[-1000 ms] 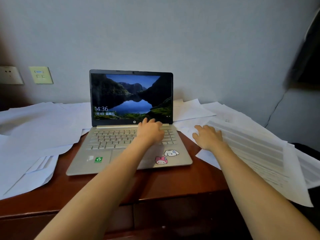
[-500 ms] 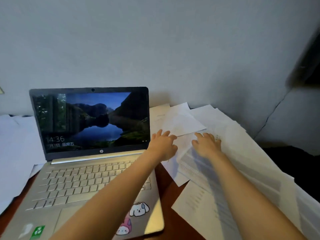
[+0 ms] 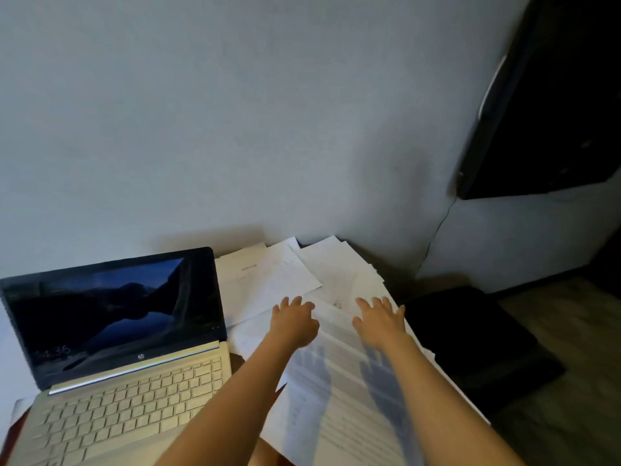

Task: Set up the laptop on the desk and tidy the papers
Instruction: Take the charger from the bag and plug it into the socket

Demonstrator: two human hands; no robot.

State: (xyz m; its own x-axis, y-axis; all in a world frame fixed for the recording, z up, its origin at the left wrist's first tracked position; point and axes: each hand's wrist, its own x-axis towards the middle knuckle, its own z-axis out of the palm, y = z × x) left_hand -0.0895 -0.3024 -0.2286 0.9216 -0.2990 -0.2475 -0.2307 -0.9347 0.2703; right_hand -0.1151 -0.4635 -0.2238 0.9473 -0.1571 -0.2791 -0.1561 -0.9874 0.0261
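An open silver laptop [image 3: 127, 395] sits at the lower left, its screen lit with a dark lake picture. To its right lie loose white papers [image 3: 289, 274], overlapping as far as the wall. A printed sheet [image 3: 336, 391] lies on top, nearer to me. My left hand [image 3: 294, 319] and my right hand [image 3: 381, 319] reach forward side by side over the papers, fingers spread and straight. Both hover at or just above the far end of the printed sheet; whether they touch it I cannot tell. Neither hand holds anything.
A grey wall stands close behind the desk. A dark bag or cushion [image 3: 470, 334] lies past the desk's right edge on the floor. A black panel [image 3: 551, 95] hangs at the upper right. A strip of red-brown desk [image 3: 15, 425] shows at the left.
The view swung right, so the laptop slid to the lower left. My left hand left the keyboard and moved over the papers beside my right hand. Both hands spread wider apart.
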